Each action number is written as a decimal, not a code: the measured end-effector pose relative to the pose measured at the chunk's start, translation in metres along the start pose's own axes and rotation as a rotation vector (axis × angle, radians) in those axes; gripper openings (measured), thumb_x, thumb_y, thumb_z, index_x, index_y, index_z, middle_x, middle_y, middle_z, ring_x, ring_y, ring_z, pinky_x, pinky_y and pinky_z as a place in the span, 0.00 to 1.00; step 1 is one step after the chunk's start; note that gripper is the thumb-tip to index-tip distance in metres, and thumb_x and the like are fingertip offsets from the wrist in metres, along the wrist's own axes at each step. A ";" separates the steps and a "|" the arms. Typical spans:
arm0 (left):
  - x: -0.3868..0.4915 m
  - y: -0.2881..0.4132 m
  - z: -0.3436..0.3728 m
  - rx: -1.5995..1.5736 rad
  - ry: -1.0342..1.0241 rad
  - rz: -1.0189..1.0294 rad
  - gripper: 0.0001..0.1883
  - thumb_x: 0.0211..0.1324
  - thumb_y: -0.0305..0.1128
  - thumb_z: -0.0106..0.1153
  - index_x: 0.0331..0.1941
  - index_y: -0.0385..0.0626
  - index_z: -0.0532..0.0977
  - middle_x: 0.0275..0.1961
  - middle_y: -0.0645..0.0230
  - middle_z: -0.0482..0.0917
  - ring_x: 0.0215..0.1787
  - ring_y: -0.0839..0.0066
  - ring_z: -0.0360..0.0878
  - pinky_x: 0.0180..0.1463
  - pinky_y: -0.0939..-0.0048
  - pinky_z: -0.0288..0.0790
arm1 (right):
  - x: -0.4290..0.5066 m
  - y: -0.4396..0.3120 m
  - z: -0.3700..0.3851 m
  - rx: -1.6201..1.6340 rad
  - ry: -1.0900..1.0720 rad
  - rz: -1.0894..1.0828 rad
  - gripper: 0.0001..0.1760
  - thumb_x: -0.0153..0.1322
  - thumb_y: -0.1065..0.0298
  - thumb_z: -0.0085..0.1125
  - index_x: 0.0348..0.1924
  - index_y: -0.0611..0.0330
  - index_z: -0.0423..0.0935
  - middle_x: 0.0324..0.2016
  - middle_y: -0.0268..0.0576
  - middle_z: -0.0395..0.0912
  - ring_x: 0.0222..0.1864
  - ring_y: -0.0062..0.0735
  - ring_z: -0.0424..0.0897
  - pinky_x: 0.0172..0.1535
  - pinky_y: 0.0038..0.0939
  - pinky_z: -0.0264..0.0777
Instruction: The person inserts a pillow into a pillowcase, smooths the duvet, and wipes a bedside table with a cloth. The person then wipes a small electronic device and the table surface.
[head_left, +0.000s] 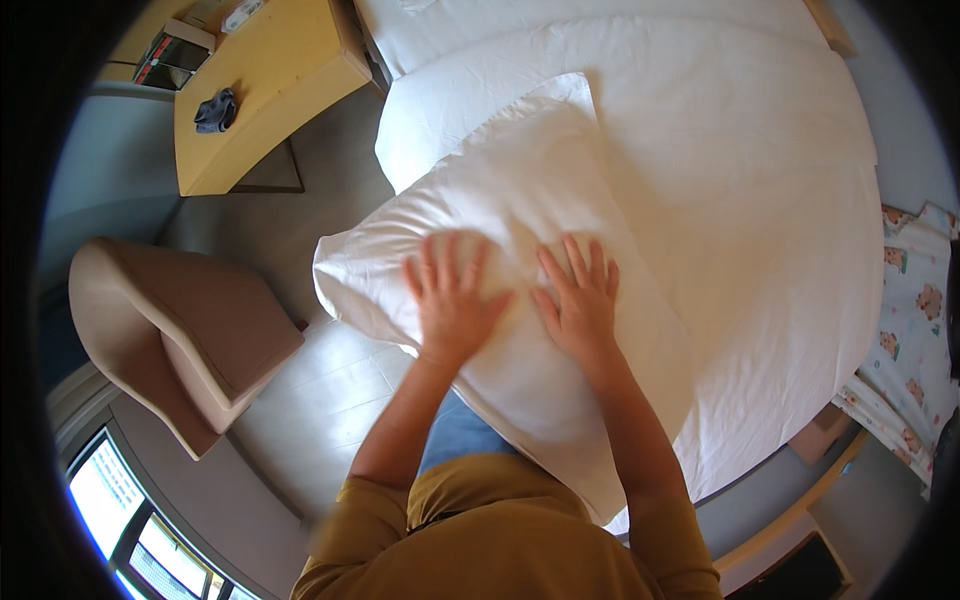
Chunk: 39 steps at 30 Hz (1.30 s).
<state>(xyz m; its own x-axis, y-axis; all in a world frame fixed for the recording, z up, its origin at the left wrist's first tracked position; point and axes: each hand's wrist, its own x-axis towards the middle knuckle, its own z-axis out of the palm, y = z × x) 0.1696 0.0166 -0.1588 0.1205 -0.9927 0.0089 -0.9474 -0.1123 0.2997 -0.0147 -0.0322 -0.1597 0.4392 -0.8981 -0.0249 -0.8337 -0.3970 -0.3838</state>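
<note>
A large white pillow (525, 180) in a loose cotton case lies across the near left part of a bed with a white sheet (720, 180). My left hand (454, 300) rests palm down on the pillow, its fingers spread and slightly blurred. To its right my right hand (579, 296) is also spread flat on the same pillow. The two hands are apart, with thumbs towards each other. One end of the pillow, with a folded flap of fabric, juts past the bed's left side, and its near end reaches my body.
A brown upholstered chair (180, 330) stands at the left on the grey floor. Beyond it is a wooden desk (277, 82) with a dark crumpled cloth (216, 112). Fabric with a bear print (919, 300) lies at the far right. A window (135, 517) is at lower left.
</note>
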 end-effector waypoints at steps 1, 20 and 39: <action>-0.012 0.014 0.009 -0.055 -0.048 0.041 0.40 0.47 0.57 0.65 0.65 0.57 0.68 0.71 0.54 0.58 0.75 0.43 0.48 0.71 0.32 0.41 | -0.018 0.003 0.000 -0.009 -0.037 0.057 0.30 0.68 0.57 0.61 0.63 0.44 0.70 0.68 0.48 0.60 0.68 0.64 0.56 0.65 0.63 0.49; 0.102 0.046 0.046 0.015 0.081 0.351 0.41 0.49 0.59 0.65 0.63 0.49 0.66 0.63 0.49 0.65 0.64 0.48 0.61 0.64 0.42 0.56 | -0.238 0.148 0.000 0.219 0.204 1.244 0.43 0.66 0.41 0.63 0.62 0.67 0.65 0.55 0.63 0.73 0.57 0.53 0.73 0.57 0.40 0.67; 0.102 0.057 -0.023 -0.207 0.010 0.406 0.07 0.59 0.27 0.61 0.40 0.37 0.76 0.38 0.59 0.80 0.40 0.62 0.78 0.44 0.64 0.72 | -0.309 0.003 -0.076 0.202 1.001 1.089 0.09 0.63 0.77 0.68 0.32 0.63 0.75 0.15 0.43 0.72 0.14 0.30 0.70 0.22 0.25 0.64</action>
<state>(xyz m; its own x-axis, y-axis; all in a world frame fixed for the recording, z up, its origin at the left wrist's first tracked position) 0.1345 -0.0898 -0.1192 -0.2447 -0.9539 0.1740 -0.8396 0.2982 0.4540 -0.1788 0.2297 -0.0830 -0.8279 -0.5162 0.2193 -0.4968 0.4936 -0.7138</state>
